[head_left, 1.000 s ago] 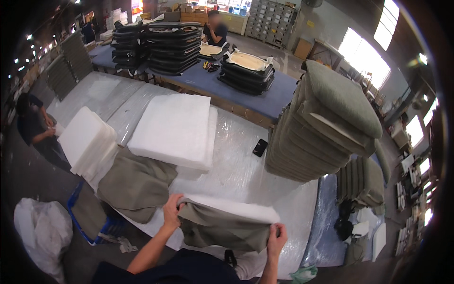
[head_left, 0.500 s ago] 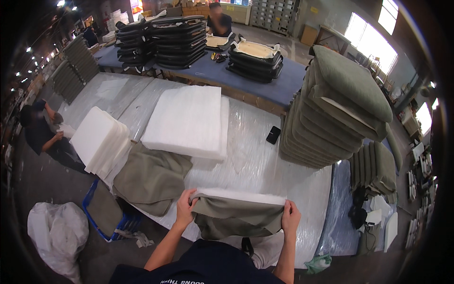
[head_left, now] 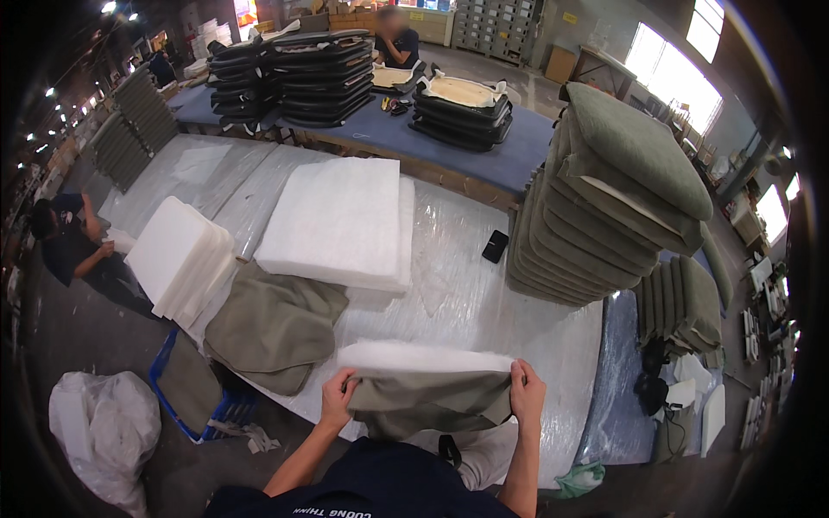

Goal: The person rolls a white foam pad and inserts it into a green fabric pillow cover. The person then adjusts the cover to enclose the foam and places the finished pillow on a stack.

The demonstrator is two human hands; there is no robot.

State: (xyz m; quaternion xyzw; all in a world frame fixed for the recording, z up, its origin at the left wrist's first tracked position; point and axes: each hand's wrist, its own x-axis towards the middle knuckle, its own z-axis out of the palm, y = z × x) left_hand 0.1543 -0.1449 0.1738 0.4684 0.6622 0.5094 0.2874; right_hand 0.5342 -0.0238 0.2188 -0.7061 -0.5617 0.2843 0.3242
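Observation:
A grey-green fabric cushion cover [head_left: 423,401] is stretched between my two hands at the table's near edge. White padding [head_left: 427,356] sticks out along its far side. My left hand [head_left: 338,397] is closed on the cover's left corner, thumb uppermost. At the opposite corner my right hand [head_left: 527,391] pinches the fabric and the padding edge. How far the padding goes inside the cover is hidden. More grey-green covers [head_left: 272,328] lie flat to the left of my left hand.
Beyond my hands lies a stack of white padding sheets [head_left: 332,220], with white foam pads [head_left: 181,255] left of it. A tall pile of grey-green cushions [head_left: 596,207] stands right, beside a black phone [head_left: 495,246]. A blue crate [head_left: 190,388] sits lower left. Co-workers [head_left: 73,237] are nearby.
Both hands have drawn the cover's edge slightly toward me, and a wider strip of white padding shows beyond it. The left hand has moved down a little.

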